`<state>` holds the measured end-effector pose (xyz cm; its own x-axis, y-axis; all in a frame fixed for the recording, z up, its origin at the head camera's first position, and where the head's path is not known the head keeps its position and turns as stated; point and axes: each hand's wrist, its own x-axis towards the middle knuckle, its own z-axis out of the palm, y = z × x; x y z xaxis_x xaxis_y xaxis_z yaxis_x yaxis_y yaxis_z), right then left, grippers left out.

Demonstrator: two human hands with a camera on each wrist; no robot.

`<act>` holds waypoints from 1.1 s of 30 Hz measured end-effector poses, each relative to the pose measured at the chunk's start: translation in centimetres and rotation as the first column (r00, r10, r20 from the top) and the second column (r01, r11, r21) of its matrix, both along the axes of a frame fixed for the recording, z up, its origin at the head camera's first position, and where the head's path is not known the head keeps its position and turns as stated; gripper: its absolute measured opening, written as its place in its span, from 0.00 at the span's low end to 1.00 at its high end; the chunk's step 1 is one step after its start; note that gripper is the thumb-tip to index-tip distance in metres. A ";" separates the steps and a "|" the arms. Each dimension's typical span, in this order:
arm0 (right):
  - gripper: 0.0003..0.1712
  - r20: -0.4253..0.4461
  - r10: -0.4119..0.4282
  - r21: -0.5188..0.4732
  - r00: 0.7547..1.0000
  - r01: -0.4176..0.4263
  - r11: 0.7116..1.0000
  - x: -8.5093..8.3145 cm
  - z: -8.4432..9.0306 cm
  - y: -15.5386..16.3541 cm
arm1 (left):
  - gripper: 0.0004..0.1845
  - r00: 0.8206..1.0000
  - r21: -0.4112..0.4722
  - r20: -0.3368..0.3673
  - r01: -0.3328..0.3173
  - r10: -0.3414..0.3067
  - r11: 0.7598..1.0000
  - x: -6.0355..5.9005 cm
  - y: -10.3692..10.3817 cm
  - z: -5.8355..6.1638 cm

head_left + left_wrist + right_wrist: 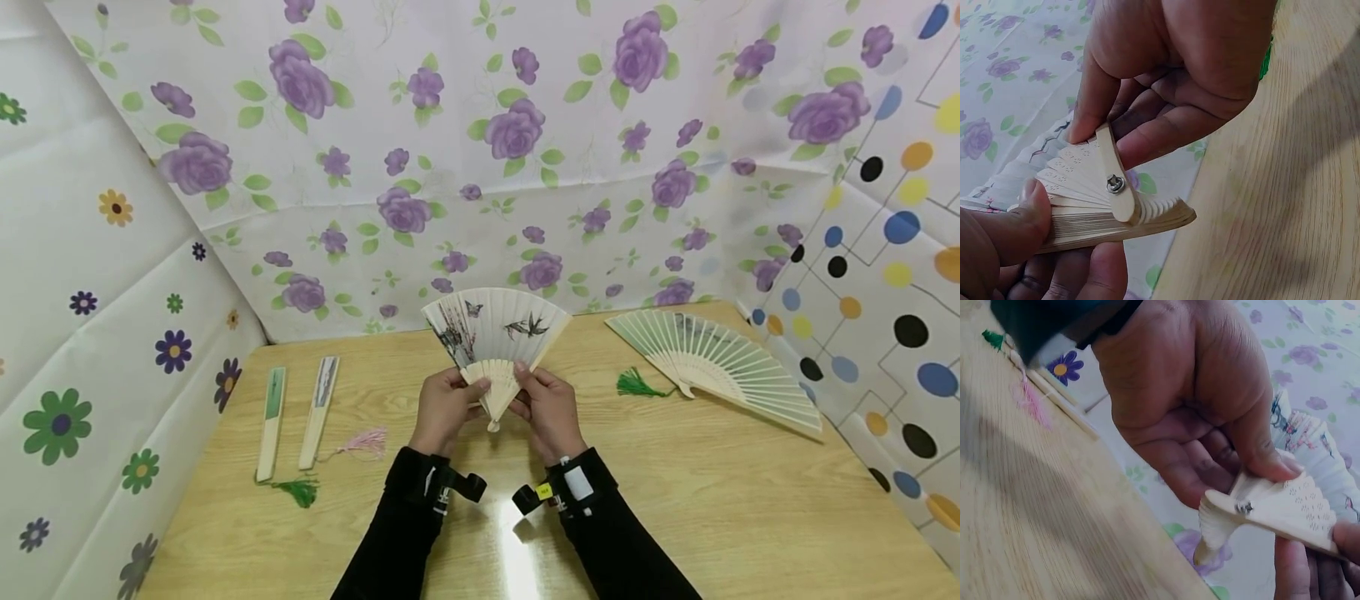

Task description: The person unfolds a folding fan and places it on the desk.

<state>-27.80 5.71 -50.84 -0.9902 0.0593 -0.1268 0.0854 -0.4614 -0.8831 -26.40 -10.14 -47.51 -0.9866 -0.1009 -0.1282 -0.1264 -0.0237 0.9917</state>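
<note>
Two hands hold one half-open fan (495,333) up over the middle of the surface (712,500). The left hand (444,408) pinches the left sticks, thumb on top and fingers curled under. The right hand (551,410) pinches the right outer stick the same way, near the little metal pin (1115,184) at the bottom.

To spread it well, I think the thumbs should slide the sticks apart slowly, keeping the pin end still, so the thin paper does not rip. Pulling near the pin looks safer than tugging at the paper.

Four fans in all. One is in the hands. One lies wide open (720,367) on the right, with a green tassel (637,385) beside it. Two lie shut on the left: one with a green top (272,423) and one beside it (318,412) near a pink tassel (365,442). Another green tassel (300,490) lies by the shut fans.
</note>
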 end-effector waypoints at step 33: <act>0.21 -0.070 -0.031 -0.028 0.997 0.029 0.999 0.1 0.1 0.3 | 0.15 0.999 0.102 -0.009 0.039 -0.039 0.994 -0.1 0.0 0.2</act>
